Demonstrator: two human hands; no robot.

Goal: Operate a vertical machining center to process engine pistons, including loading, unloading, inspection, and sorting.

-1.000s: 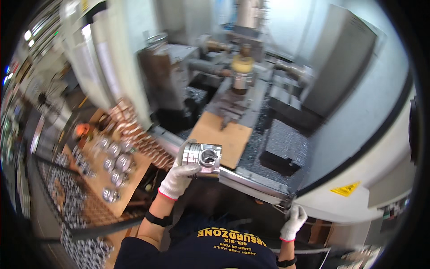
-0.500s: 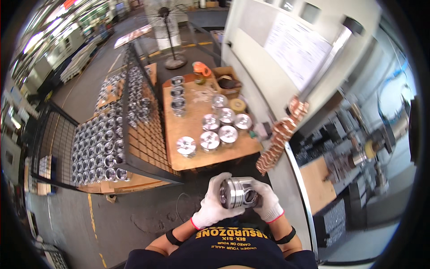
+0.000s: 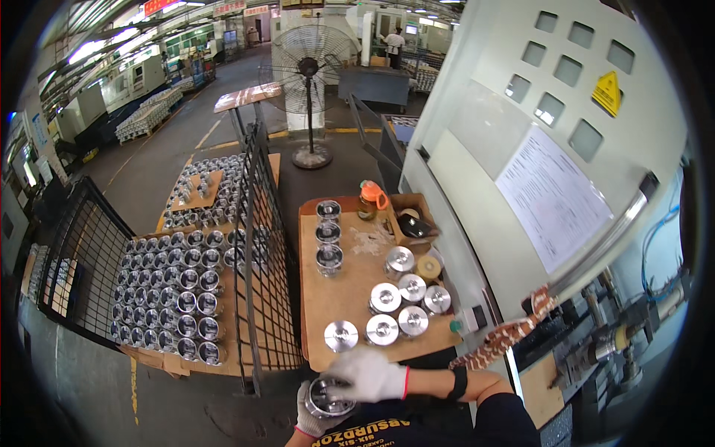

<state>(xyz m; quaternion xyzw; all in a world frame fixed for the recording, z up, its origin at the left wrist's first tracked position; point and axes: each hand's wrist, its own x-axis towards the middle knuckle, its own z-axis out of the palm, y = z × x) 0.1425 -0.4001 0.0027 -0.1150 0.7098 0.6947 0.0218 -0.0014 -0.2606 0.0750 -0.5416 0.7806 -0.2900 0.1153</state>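
Observation:
My left hand [image 3: 311,422], in a white knit glove, grips a metal engine piston [image 3: 326,406] close to my body, its hollow end facing up. Over the piston's far right side passes my gloved right hand [image 3: 370,374], its fingers smeared by motion; whether they touch the piston I cannot tell. Just beyond, on the wooden-topped table, a piston [image 3: 341,337] stands crown up, near several others such as this piston [image 3: 382,329]. Three pistons [image 3: 328,257] form a row along the table's left side, hollow ends up.
Left of the table [image 3: 316,320] a black mesh cage [image 3: 261,298] holds rows of pistons [image 3: 167,298]. An orange-capped bottle [image 3: 369,200] and a cardboard box [image 3: 413,216] stand at the back. A machine door with a striped cloth [image 3: 506,339] borders the right; a fan [image 3: 309,104] stands beyond.
The piston has moved left and lower, and its hollow end now turns up. My right hand has let go of its side and swung left across it. The view has tilted up.

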